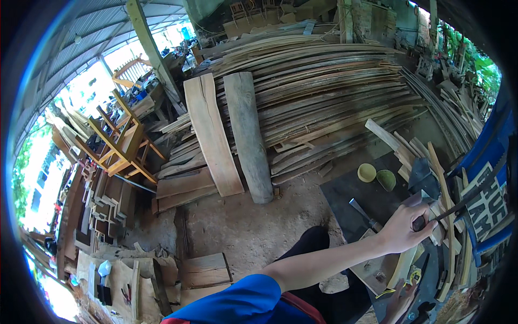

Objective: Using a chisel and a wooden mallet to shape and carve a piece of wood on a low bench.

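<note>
My left hand (pixel 406 229) reaches across to the right and is closed around the dark handle of a long, thin-bladed tool (pixel 465 203). Its blade slants up toward the right rim and looks like a saw. Low at the right, my right hand (pixel 400 303) has its fingers stretched out and holds nothing I can see. Beside it lie a yellow tape measure (pixel 415 275) and a curved strip of light wood (pixel 403 267). A chisel (pixel 362 210) rests on the dark board (pixel 345 197), left of my left hand. Two small round bowls (pixel 367 173) sit farther back.
Long planks (pixel 324 92) are stacked across the back, with a pale slab (pixel 213 135) and a grey slab (pixel 248 135) leaning on them. A wooden chair (pixel 125 141) stands left. Blue plastic furniture (pixel 488 146) and wood offcuts (pixel 396 141) crowd the right. A workbench (pixel 116 286) is lower left.
</note>
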Available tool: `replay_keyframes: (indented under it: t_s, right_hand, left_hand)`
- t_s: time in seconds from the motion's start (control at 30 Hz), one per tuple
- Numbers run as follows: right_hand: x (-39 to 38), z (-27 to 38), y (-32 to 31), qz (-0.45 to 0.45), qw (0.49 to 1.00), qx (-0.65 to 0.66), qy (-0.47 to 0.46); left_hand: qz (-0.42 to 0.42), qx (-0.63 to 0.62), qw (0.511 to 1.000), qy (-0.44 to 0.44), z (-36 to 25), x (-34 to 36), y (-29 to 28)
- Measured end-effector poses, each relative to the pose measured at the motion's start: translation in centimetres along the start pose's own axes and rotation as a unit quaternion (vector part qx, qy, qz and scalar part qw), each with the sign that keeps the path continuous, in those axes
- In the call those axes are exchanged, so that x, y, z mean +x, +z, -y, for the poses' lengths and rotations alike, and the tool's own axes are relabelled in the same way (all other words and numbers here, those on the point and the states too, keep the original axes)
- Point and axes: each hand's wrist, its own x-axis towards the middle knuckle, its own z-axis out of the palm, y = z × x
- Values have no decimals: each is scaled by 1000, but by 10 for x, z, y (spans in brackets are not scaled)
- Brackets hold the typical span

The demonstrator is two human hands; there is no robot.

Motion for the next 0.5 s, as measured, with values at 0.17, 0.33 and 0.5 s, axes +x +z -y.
replay_keyframes:
  t_s: [0.17, 0.33, 0.5]
  right_hand:
    - [-12, 55, -1, 16, 995, -94, 39]
    - [-5, 38, 12, 6, 988, -153, 18]
    - [9, 6, 3, -50, 996, -70, -24]
  left_hand:
    - [-13, 15, 999, -25, -7, 7, 4]
    - [-4, -32, 999, -38, 0, 8, 6]
    - [-11, 13, 1000, -21, 6, 11, 8]
